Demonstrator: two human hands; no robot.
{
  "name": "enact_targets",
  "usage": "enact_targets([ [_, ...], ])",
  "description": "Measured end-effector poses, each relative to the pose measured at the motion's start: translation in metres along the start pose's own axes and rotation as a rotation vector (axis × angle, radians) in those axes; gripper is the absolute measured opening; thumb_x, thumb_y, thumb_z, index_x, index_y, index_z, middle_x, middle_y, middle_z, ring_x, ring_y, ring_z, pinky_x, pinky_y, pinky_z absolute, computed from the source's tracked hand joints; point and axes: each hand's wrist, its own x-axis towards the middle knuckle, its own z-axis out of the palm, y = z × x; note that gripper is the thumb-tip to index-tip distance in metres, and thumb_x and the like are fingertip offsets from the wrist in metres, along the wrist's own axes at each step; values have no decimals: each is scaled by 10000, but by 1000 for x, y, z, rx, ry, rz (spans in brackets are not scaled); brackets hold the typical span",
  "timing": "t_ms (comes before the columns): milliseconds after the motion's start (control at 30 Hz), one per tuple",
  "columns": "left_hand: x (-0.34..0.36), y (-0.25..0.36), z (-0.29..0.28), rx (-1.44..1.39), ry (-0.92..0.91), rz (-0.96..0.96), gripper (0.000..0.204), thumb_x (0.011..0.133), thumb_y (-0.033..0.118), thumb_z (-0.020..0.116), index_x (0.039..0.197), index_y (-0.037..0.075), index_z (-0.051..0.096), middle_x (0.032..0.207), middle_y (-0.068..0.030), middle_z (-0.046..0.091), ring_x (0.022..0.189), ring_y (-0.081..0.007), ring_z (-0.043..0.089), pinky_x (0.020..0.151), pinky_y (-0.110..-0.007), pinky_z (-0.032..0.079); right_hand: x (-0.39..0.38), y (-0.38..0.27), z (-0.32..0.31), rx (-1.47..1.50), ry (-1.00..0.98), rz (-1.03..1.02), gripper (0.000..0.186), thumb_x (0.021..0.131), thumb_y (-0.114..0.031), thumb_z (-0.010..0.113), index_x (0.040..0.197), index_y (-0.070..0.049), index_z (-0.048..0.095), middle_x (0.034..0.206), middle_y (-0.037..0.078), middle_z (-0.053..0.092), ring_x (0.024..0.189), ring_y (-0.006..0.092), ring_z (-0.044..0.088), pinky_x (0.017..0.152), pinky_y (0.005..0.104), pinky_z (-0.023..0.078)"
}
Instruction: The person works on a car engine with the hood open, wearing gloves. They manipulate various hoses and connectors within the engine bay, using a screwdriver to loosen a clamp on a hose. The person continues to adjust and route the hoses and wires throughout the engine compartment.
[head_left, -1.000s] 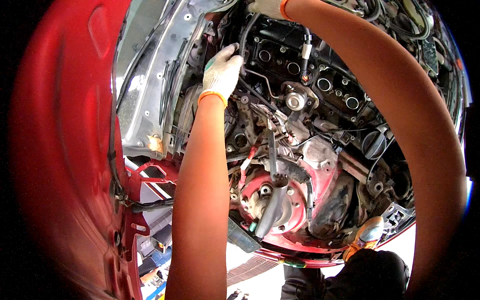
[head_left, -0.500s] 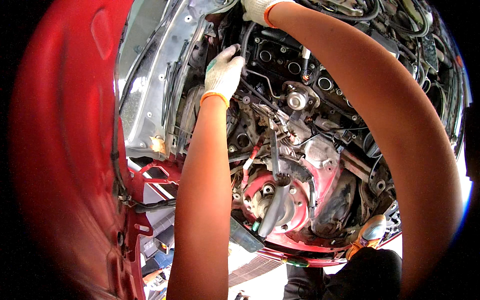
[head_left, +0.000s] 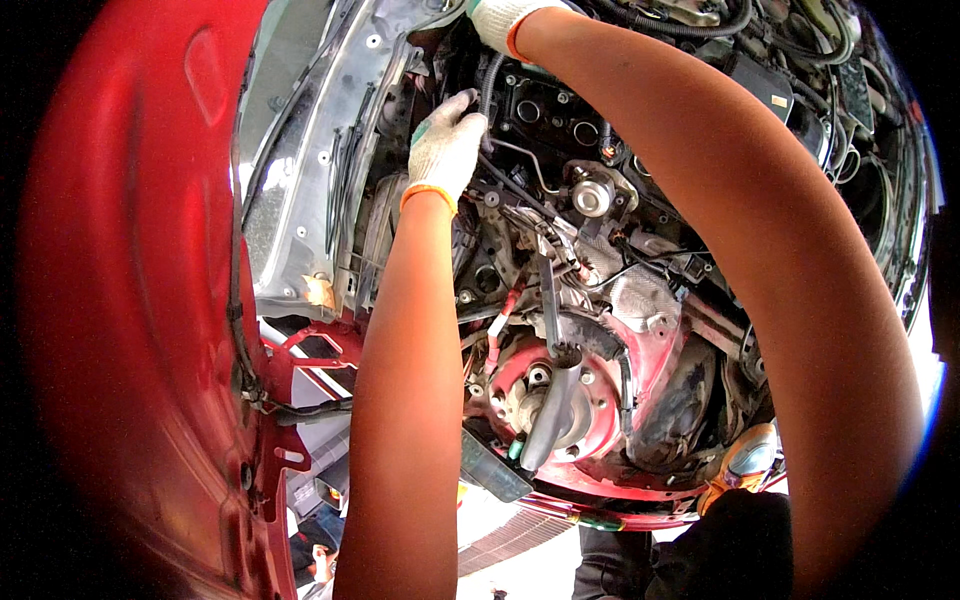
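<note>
My left hand [head_left: 446, 148], in a whitish knit glove with an orange cuff, is closed round a black corrugated hose [head_left: 490, 84] at the rear of the engine. The hose rises from the fingers toward my other hand. At the top edge, my right hand [head_left: 500, 24] wears a matching glove and reaches over the far end of the engine. Its fingers are out of sight. Below the hose lies the black engine top [head_left: 545, 108] with round openings. Nearer me, a round silver metal part [head_left: 591, 197] is bolted on, with a thin metal pipe [head_left: 525, 152] beside it.
The raised red hood [head_left: 130, 300] fills the left side. A grey metal bar tool [head_left: 550, 300] stands near a grey tube [head_left: 552, 415] over the red strut tower [head_left: 605, 420]. An orange-and-grey object [head_left: 748, 455] rests by the fender. Wires cross the engine bay.
My right hand and forearm have shifted a little left and down, now covering more of the engine top. My left hand stays nearly in place on the hose.
</note>
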Motion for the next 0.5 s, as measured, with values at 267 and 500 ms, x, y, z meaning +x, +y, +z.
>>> enact_targets([
  [267,-7,-7,-10,7,37,-22,567,827,347,598,1358,149,626,1296,-144,663,1174,-297,635,1023,-348,456,0,-7,-23,72,-224,-102,203,834,-128,615,926,-74,788,952,151,755,924,326,733,820,414,578],
  [500,-8,7,-11,5,-29,-39,603,852,343,629,1401,99,585,1409,-152,599,1310,-273,561,1098,-323,392,-5,-11,-1,53,1,42,186,817,-126,641,913,-79,792,944,155,757,918,294,740,801,406,581],
])
